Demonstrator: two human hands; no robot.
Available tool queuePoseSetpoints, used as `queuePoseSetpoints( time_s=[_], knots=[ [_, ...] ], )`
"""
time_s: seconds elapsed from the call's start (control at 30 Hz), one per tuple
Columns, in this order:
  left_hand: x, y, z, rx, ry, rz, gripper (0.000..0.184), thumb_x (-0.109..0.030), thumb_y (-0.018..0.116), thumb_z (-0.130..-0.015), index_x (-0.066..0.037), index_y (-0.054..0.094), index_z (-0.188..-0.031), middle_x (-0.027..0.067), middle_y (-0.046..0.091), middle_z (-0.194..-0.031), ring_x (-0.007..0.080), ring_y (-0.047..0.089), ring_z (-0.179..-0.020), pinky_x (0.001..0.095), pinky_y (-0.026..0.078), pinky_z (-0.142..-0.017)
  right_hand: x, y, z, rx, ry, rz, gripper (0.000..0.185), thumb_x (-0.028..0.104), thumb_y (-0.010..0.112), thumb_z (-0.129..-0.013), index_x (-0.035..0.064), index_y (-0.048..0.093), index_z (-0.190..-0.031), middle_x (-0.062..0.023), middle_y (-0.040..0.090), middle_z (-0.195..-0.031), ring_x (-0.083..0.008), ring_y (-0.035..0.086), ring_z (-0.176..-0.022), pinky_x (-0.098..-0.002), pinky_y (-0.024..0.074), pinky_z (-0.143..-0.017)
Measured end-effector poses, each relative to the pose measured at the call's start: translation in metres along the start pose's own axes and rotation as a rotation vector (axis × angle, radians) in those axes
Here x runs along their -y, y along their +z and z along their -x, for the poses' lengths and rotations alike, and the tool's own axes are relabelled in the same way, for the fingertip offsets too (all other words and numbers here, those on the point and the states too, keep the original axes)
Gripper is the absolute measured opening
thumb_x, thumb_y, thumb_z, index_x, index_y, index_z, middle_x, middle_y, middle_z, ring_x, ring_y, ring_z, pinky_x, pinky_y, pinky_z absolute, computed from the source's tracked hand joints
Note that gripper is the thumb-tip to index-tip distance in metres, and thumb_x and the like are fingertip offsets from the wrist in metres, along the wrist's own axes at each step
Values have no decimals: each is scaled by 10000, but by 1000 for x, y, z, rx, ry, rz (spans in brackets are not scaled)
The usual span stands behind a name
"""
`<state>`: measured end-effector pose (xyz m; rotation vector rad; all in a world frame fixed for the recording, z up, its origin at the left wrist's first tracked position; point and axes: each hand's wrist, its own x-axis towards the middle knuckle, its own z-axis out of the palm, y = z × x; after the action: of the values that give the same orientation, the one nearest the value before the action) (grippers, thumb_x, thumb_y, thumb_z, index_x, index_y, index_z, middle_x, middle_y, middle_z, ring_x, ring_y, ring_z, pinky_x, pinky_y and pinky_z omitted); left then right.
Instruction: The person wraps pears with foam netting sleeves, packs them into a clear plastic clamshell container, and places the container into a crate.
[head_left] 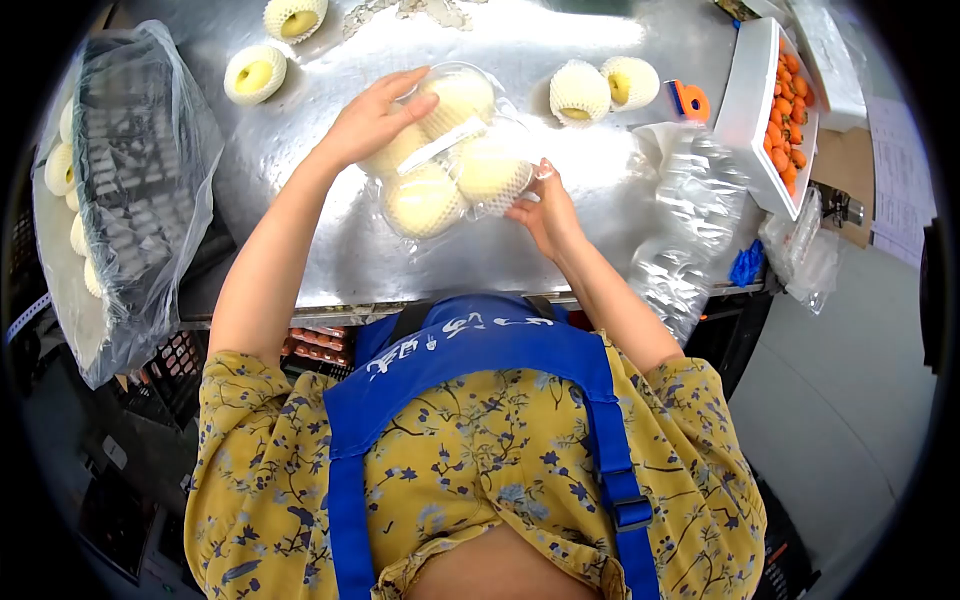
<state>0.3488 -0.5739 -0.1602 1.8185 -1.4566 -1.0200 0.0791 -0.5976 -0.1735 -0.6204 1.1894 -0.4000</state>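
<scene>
A clear plastic package point(425, 200) with several pale yellow fruits in white foam nets is over the metal table point(340, 270). My left hand point(378, 118) lies on its upper left side, fingers spread over the plastic and the thumb across the top. At the package's right edge, my right hand point(545, 210) pinches the plastic between thumb and fingers. A white strip runs across the middle of the package.
Netted fruits point(255, 74) lie at the upper left and more point(580, 92) at the upper right. An orange tape dispenser point(690, 101), clear plastic packaging point(695, 190) and a white box point(745, 110) of small orange fruits are right. A plastic-covered crate point(145, 180) stands left.
</scene>
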Motion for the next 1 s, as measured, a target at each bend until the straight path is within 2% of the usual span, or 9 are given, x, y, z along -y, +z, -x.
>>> queuePoseSetpoints(
  time_s=[0.1, 0.2, 0.3, 0.4, 0.5, 0.6, 0.7, 0.8, 1.0],
  knots=[
    [-2, -3, 8, -19, -22, -173, 774, -637, 536, -788, -131, 420, -1362, 175, 449, -1342, 328, 420, -1243, 388, 353, -1017, 7, 11, -7, 57, -7, -20, 649, 540, 316, -944, 7, 339, -1312, -169, 425, -1202, -291, 533, -951, -399, 468, -793],
    [-3, 0, 16, -7, -11, -349, 890, -669, 594, -715, -132, 369, -1388, 155, 405, -1383, 321, 380, -1275, 454, 331, -1023, 8, 10, -14, 128, 27, -10, 731, 564, 265, -936, -51, 300, -1331, -232, 357, -1330, -381, 505, -1073, -438, 458, -860],
    [-5, 8, 25, -82, 79, -539, 1017, -690, 643, -634, -139, 300, -1418, 126, 422, -1379, 325, 378, -1277, 560, 294, -1018, 6, 4, -24, 159, 114, -136, 807, 595, 248, -921, -75, 242, -1370, -242, 343, -1346, -401, 497, -1082, -441, 453, -870],
    [-16, 11, 31, -48, 28, -706, 1097, -709, 657, -588, -159, 238, -1439, 95, 348, -1433, 336, 306, -1320, 656, 235, -1002, 5, 2, -23, 151, 110, -145, 851, 611, 233, -913, -94, 190, -1389, -247, 345, -1350, -414, 491, -1091, -444, 444, -888],
    [-20, 14, 32, -115, 114, -841, 1061, -652, 679, -604, -221, 204, -1450, 80, 191, -1503, 343, 228, -1357, 684, 260, -976, 5, 2, -21, 162, 105, -175, 759, 538, 313, -919, -76, 279, -1365, -234, 370, -1334, -389, 516, -1056, -420, 468, -857],
    [-41, 20, 30, 70, 158, -903, 1040, -635, 698, -586, -311, 203, -1441, 47, 95, -1526, 366, 153, -1378, 693, 254, -980, 3, 0, -27, 225, -6, -94, 590, 386, 382, -926, -57, 379, -1316, -206, 462, -1256, -324, 565, -980, -390, 494, -805],
    [-45, 20, 27, 140, 151, -897, 1045, -595, 736, -560, -373, 200, -1429, 44, 73, -1528, 405, 122, -1373, 698, 257, -979, 7, 3, -22, 217, -26, -54, 419, 199, 417, -914, -44, 461, -1252, -164, 554, -1134, -251, 602, -881, -353, 514, -747],
    [-55, 23, 30, 210, 140, -955, 1063, -545, 777, -539, -395, 204, -1421, 42, 61, -1527, 449, 98, -1362, 698, 251, -986, 7, 9, -21, 168, -37, 37, 355, 98, 413, -924, -58, 441, -1241, -152, 576, -1055, -217, 617, -815, -320, 533, -722],
    [-54, 35, 31, 189, 144, -994, 1091, -503, 809, -528, -405, 192, -1422, 48, 59, -1525, 483, 76, -1349, 690, 254, -991, -11, 4, -33, 76, -169, 204, 282, 111, 469, -921, -76, 530, -1123, -171, 604, -987, -204, 635, -735, -294, 551, -612]
  ],
)
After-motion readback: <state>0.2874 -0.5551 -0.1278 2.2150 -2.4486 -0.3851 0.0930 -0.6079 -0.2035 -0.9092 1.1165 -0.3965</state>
